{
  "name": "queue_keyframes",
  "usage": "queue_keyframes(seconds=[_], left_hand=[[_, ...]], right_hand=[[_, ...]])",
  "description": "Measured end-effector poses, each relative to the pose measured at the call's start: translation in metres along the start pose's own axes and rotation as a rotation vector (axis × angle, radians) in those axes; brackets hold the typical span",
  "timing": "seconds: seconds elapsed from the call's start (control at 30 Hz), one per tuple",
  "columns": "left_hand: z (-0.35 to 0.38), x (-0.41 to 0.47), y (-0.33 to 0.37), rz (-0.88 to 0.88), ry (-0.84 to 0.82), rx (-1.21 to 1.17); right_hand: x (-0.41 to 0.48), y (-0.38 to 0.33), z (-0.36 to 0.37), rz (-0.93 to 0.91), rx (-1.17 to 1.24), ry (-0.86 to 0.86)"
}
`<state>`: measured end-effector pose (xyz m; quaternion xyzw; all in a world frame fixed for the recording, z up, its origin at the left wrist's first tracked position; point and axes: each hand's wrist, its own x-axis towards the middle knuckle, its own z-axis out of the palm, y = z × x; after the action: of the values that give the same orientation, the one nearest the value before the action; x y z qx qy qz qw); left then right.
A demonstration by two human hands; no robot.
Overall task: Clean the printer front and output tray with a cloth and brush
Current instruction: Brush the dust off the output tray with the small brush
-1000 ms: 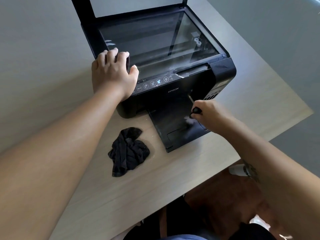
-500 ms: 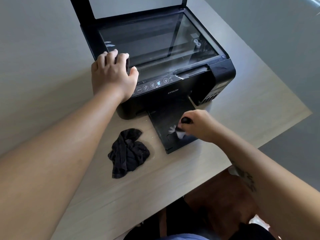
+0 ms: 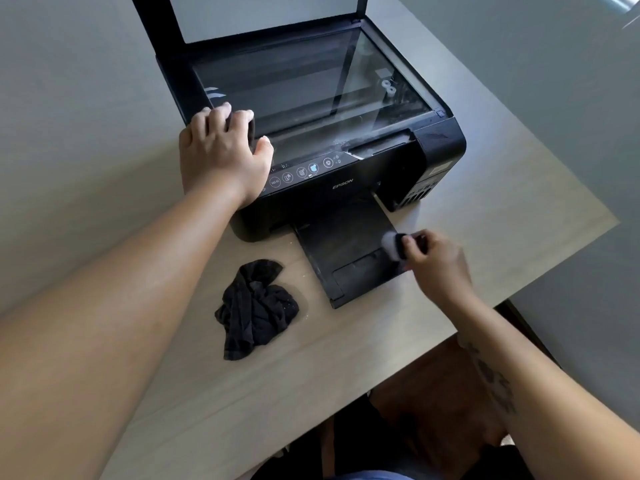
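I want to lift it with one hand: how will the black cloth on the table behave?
The black cloth lies crumpled in loose folds, so it is probably floppy and will droop. It looks thin, likely light. Lying flat on the table, it should not roll.

Pale wood-grain table (image 3: 346, 368) with its corner at right. Grey wall (image 3: 69, 98) to the left, grey surface at right. Brown floor (image 3: 433, 393) below the table's near edge. Diffuse lighting.
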<state>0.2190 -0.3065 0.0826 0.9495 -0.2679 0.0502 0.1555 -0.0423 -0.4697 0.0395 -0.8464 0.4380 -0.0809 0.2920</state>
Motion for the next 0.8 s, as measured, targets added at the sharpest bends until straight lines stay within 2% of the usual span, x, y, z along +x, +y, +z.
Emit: queue_keyframes(seconds=[0.07, 0.13, 0.17, 0.23, 0.3, 0.33, 0.4, 0.43, 0.47, 0.53, 0.6, 0.67, 0.73, 0.77, 0.8], left_hand=[[0.000, 0.001, 0.000, -0.002, -0.001, 0.000], [0.000, 0.001, -0.001, -0.002, 0.000, 0.004], [0.000, 0.000, -0.001, -0.001, -0.001, 0.003], [0.000, 0.000, -0.001, 0.001, 0.000, -0.003], [0.000, 0.000, -0.001, 0.002, 0.006, -0.006], [0.000, 0.000, -0.001, 0.004, 0.009, -0.007], [0.000, 0.000, 0.000, 0.005, 0.010, -0.008], [0.000, 0.000, 0.000, 0.004, 0.010, -0.009], [0.000, 0.000, 0.000, 0.003, 0.010, -0.009], [-0.001, 0.000, 0.000, 0.002, 0.005, -0.007], [-0.001, 0.000, 0.000, 0.001, 0.004, -0.007], [-0.001, -0.001, 0.000, 0.000, 0.003, -0.009], [-0.001, -0.001, 0.000, -0.002, 0.003, -0.009], [-0.001, -0.001, 0.000, -0.001, 0.002, -0.009], [-0.001, -0.001, 0.000, 0.000, 0.003, -0.009]], right_hand=[[0.003, 0.004, -0.002, -0.024, -0.258, 0.081], [-0.010, -0.005, 0.015, -0.184, -0.448, -0.033], [-0.022, -0.009, 0.027, -0.306, -0.434, -0.107], [-0.046, -0.022, 0.045, -0.464, -0.230, -0.298], [-0.050, -0.031, 0.045, -0.335, 0.079, -0.436], [-0.044, -0.028, 0.040, -0.220, 0.187, -0.418], [-0.024, -0.013, 0.023, 0.024, 0.276, -0.213], [-0.015, -0.004, 0.010, 0.113, 0.246, -0.069], [-0.007, 0.003, 0.000, 0.127, 0.154, 0.050], [-0.003, 0.010, 0.002, 0.023, -0.102, 0.111], [-0.018, 0.004, 0.027, -0.236, -0.455, 0.073], [-0.048, -0.008, 0.056, -0.530, -0.556, -0.004], [-0.073, -0.022, 0.067, -0.684, -0.352, -0.199], [-0.074, -0.028, 0.063, -0.636, -0.183, -0.280], [-0.069, -0.033, 0.057, -0.473, 0.004, -0.358]])
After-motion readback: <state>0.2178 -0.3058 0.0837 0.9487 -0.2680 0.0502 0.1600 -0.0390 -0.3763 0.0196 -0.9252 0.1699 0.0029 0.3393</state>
